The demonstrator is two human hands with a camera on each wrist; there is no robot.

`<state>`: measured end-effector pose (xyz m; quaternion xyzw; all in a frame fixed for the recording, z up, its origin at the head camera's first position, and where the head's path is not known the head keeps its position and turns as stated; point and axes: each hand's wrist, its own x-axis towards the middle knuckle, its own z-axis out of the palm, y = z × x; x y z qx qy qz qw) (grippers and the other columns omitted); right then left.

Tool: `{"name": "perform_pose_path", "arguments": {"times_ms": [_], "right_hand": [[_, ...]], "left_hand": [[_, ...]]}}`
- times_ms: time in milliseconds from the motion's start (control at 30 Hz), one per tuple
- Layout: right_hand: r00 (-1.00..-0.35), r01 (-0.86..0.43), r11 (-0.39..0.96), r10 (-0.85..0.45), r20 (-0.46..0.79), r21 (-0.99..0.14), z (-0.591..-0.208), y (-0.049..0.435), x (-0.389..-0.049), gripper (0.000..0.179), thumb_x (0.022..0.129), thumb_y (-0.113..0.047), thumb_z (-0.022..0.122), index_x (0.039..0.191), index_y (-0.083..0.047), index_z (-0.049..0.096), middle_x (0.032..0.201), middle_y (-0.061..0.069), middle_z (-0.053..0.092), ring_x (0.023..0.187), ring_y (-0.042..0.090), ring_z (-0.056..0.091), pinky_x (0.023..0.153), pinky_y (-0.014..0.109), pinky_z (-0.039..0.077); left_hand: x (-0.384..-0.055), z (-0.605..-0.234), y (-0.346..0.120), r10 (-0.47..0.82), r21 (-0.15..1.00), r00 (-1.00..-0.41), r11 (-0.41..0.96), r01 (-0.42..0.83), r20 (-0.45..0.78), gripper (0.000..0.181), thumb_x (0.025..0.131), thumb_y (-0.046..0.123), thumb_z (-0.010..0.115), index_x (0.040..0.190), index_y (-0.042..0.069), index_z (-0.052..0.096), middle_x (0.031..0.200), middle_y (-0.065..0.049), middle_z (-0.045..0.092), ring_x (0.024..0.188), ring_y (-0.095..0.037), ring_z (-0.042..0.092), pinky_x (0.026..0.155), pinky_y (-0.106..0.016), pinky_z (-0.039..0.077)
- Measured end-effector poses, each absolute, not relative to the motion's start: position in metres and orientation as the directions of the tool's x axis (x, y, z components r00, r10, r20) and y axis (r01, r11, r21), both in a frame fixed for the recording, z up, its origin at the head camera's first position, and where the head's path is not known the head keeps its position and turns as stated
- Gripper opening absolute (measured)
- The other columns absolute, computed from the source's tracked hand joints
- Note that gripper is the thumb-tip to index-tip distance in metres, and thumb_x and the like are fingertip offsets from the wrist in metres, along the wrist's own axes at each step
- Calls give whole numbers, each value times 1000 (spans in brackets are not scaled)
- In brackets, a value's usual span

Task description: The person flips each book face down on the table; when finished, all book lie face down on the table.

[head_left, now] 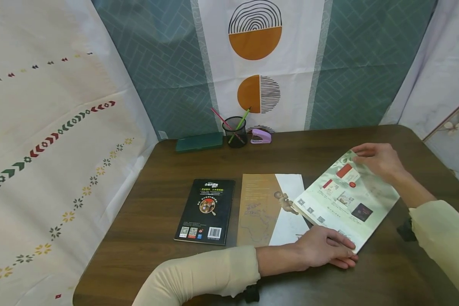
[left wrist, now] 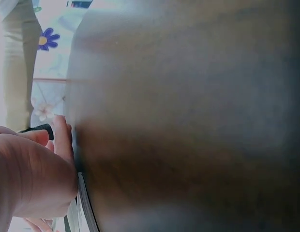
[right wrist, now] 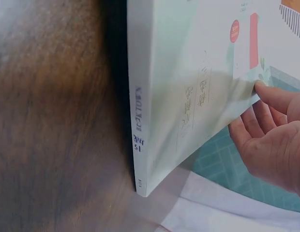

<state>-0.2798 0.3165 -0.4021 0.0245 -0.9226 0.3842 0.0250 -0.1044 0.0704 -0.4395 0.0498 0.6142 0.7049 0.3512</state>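
Observation:
A pale green book [head_left: 342, 204] is held at a slant on the right of the table, its far edge raised. My right hand [head_left: 380, 160] pinches that far edge, thumb [right wrist: 271, 94] on the printed cover and the other fingers beneath. At the near corner, my left hand [head_left: 323, 250] grips the same book; its fingertips are partly hidden. Handwritten marks show on the thick spine [right wrist: 140, 116] in the right wrist view. Under its left corner, overlapped, lies a brown-and-white book [head_left: 258, 212] with a small figure printed on it.
Left of these lies a black book [head_left: 206, 212]. Along the back edge stand a dark green flat case [head_left: 199, 142], a black mesh pen cup [head_left: 236, 138] with pencils and a purple stapler [head_left: 261, 136]. Patterned cloths hang behind the brown table [head_left: 145, 255].

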Motion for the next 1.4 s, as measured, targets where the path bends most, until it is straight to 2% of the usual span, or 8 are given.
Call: {"name": "perform_pose_path", "arguments": {"times_ms": [133,367,633,800,933,1133,1300,1400], "right_hand": [[-998,-60,705,-28,57,-707,-405,314,-282,36,106,-12,65,136,8,63,130,37,64,126,54,53,95,60,41],[-997,-71,713,-51,50,-697,-410,311,-287,35,104,-7,65,134,10,64,127,36,66,128,55,52,101,65,39],[-997,-29,725,-75,-36,-688,-412,311,-290,40,108,-10,59,142,11,59,141,39,56,139,58,41,111,73,32],[-993,14,711,-72,-93,-703,-415,311,-291,43,110,-12,55,148,9,54,151,40,46,142,59,36,113,74,30],[-990,-8,707,-103,-92,-707,-417,314,-292,45,110,-11,55,150,9,52,149,37,49,144,59,35,113,73,31],[-974,-63,698,-200,-110,-713,-417,326,-290,54,110,-12,56,157,11,40,154,35,46,147,57,34,114,70,34],[-956,-122,702,-273,-107,-702,-416,339,-283,70,110,-29,62,160,10,34,160,34,39,149,58,31,110,69,36],[-949,-134,703,-295,-115,-699,-416,347,-276,80,107,-38,66,162,7,31,162,33,37,149,58,30,109,71,36]], "left_hand": [[-105,-439,72,570,902,-735,27,-430,-367,13,98,-9,67,101,0,75,91,-18,79,97,-39,78,76,-35,64],[-107,-438,77,575,899,-721,63,-433,-387,14,98,-9,66,102,2,73,93,-19,79,99,-40,77,78,-37,64],[-109,-437,80,567,889,-710,92,-449,-417,14,98,-8,67,99,4,73,88,-17,79,92,-34,79,76,-35,65],[-112,-436,81,585,885,-691,107,-453,-424,13,98,-7,67,100,4,72,89,-19,79,94,-34,79,76,-34,64],[-115,-434,79,601,880,-674,109,-462,-429,15,98,-9,66,104,4,71,89,-21,79,98,-38,78,77,-34,64],[-127,-423,70,661,867,-601,162,-470,-449,16,99,-8,65,112,1,69,94,-23,79,101,-41,77,81,-37,64],[-151,-404,53,705,929,-607,243,-279,-367,26,102,1,68,128,-2,69,104,-10,81,91,-17,77,82,-28,62],[-169,-394,42,717,911,-647,403,82,-259,35,102,12,73,136,4,69,114,1,80,93,-2,73,81,-17,56]]}}
